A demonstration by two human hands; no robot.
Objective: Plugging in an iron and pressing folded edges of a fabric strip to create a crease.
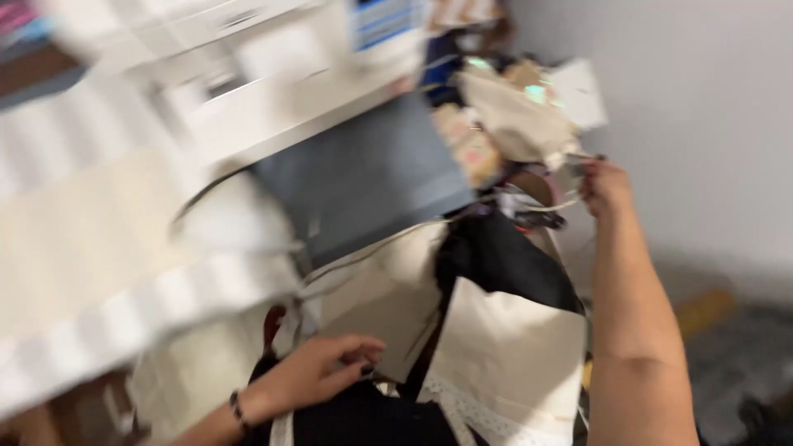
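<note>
cream cloth piece (pixel 388 310) lies near centre, left hand (pixel 318 372) rests on its near edge, fingers half curled. right hand (pixel 605 187) reaches far right, pinched on cream fabric bag (pixel 516 116). step looks like gathering pieces; next move needs firm pinch, picture blurred.

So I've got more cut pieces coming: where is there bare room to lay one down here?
The clearest patch is the dark grey mat, between the white machine and the black fabric. Near the left hand, cream fabric pieces overlap. Around the right hand, a heap of bits crowds the far end.
</note>
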